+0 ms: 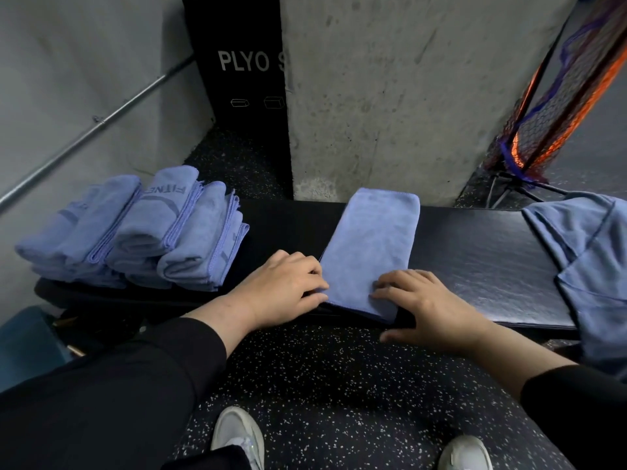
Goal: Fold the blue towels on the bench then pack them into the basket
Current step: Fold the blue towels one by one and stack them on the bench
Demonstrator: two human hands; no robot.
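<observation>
Your shoes (237, 435) at frame bottom on speckled floor (339, 385). Your left hand (285, 286) lies flat, fingers relaxed, tips touching the left near edge of the folded towel (369, 245). Your right hand (427, 310) presses its curled fingertips onto the towel's near right corner; thumb off the edge. Towel lies mid-worktop (481, 262). Folded stack (135, 228) at the left end. Unfolded towels (590, 252) drape the right end. Basket not identifiable.
</observation>
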